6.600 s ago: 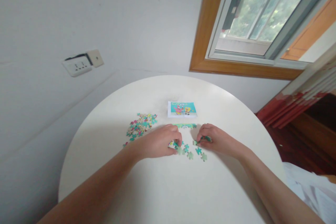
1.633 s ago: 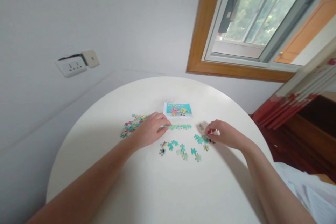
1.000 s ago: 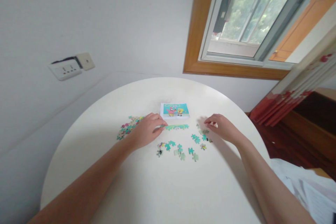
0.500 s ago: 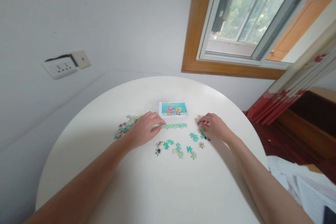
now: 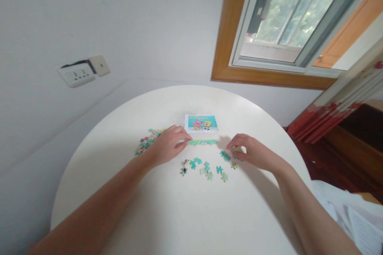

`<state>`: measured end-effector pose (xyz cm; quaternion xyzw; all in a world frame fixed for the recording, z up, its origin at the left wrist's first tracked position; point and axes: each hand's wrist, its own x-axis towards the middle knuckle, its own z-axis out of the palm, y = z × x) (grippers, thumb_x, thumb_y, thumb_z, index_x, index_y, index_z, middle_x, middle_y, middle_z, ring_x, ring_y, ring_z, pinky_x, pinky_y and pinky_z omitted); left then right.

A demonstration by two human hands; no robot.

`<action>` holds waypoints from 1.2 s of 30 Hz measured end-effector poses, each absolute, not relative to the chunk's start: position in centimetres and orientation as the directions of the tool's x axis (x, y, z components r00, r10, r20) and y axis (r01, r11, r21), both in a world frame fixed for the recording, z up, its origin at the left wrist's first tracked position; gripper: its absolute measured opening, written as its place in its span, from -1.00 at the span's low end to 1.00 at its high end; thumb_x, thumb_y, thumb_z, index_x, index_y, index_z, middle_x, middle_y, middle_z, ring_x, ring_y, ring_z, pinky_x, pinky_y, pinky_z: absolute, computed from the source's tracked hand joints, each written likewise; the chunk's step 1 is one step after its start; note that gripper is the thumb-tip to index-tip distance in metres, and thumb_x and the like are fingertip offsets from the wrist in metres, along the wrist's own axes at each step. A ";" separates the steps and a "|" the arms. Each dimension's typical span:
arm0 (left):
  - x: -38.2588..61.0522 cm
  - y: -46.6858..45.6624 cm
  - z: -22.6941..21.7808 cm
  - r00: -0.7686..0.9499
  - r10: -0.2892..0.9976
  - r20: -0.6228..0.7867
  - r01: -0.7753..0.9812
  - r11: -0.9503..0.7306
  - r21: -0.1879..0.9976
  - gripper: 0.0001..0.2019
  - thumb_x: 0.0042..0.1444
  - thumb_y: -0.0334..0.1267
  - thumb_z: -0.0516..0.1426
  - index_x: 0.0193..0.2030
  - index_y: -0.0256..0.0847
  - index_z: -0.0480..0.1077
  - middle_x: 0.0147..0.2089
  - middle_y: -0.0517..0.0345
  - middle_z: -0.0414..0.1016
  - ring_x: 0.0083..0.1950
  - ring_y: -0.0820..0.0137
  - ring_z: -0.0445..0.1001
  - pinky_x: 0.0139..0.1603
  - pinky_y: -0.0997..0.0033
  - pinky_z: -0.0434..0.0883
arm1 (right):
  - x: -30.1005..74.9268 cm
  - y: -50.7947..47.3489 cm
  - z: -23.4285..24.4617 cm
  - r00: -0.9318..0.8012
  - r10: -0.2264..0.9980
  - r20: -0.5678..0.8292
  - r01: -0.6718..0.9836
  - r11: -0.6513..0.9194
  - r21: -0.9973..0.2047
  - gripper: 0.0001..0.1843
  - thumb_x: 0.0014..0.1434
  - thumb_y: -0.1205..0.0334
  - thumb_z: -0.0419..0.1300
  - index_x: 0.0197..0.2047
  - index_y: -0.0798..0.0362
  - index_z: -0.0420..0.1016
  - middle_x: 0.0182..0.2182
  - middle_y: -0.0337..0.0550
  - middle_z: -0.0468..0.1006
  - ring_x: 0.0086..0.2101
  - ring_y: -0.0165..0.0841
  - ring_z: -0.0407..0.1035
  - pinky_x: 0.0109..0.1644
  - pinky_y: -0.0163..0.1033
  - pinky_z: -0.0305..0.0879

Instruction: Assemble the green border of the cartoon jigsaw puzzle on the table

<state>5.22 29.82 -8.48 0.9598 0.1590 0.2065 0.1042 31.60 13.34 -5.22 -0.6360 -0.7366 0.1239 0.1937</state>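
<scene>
A joined strip of jigsaw pieces (image 5: 204,142), green and yellow, lies on the white table just below a picture card (image 5: 202,123) with cartoon figures. My left hand (image 5: 172,143) is pinched at the strip's left end, thumb and forefinger closed on it. Over the loose pieces on the right hovers my right hand (image 5: 247,149), thumb and fingers curved and apart, with nothing visible between them. Teal jigsaw pieces (image 5: 225,155) lie under its fingertips. Part of that group is hidden by the hand.
A heap of mixed jigsaw pieces (image 5: 146,142) lies left of my left hand, partly covered by it. Several loose pieces (image 5: 207,170) are scattered in front of the strip. The round table (image 5: 167,215) meets a wall with a socket (image 5: 78,74). Papers (image 5: 350,211) lie at lower right.
My right hand has come slightly nearer and tilted, its fingers now above the teal pieces. The left hand stays at the strip's end. The whole view has shifted a little.
</scene>
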 end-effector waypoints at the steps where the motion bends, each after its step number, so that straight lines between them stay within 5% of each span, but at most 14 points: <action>1: 5.2 29.8 -8.4 0.868 0.343 0.359 0.257 -0.929 0.266 -0.79 0.19 -0.36 0.02 -0.13 -0.19 0.46 -0.15 0.04 0.44 -0.06 0.27 0.33 0.01 0.25 0.28 | 31.2 13.4 -5.3 -0.143 0.984 0.108 0.890 0.176 -0.420 -0.75 0.08 0.40 0.17 -0.17 0.03 0.56 -0.24 -0.08 0.53 -0.19 -0.30 0.38 -0.04 -0.19 0.29; 15: 5.1 29.6 -7.7 0.886 0.346 0.308 0.249 -0.916 0.314 -0.79 0.22 -0.30 0.01 -0.13 -0.18 0.46 -0.15 0.05 0.47 -0.06 0.30 0.36 0.01 0.30 0.27 | 32.3 13.9 -6.4 -0.079 0.995 0.062 0.942 0.095 -0.322 -0.81 0.05 0.43 0.15 -0.34 0.03 0.58 -0.39 -0.15 0.55 -0.30 -0.33 0.39 -0.17 -0.28 0.28; 24: 3.7 28.0 -5.4 0.976 0.213 0.041 0.171 -0.871 0.460 -0.85 0.05 -0.27 0.20 -0.20 -0.16 0.46 -0.26 0.17 0.44 -0.20 0.40 0.41 -0.11 0.47 0.27 | 32.9 14.1 -6.5 -0.040 0.997 0.062 0.948 0.058 -0.314 -0.82 0.07 0.42 0.14 -0.38 0.06 0.58 -0.38 -0.11 0.53 -0.31 -0.31 0.39 -0.17 -0.26 0.28; 36: 3.2 27.7 -5.7 0.953 0.293 -0.084 0.298 -0.844 0.446 -0.73 -0.10 -0.34 0.22 -0.19 -0.16 0.39 -0.23 0.20 0.41 -0.23 0.39 0.40 -0.21 0.49 0.29 | 25.7 13.6 -6.6 -0.378 0.891 0.251 0.790 0.452 -0.414 -0.78 0.17 0.29 0.16 -0.11 -0.02 0.54 -0.20 -0.08 0.50 -0.16 -0.31 0.34 -0.05 -0.18 0.25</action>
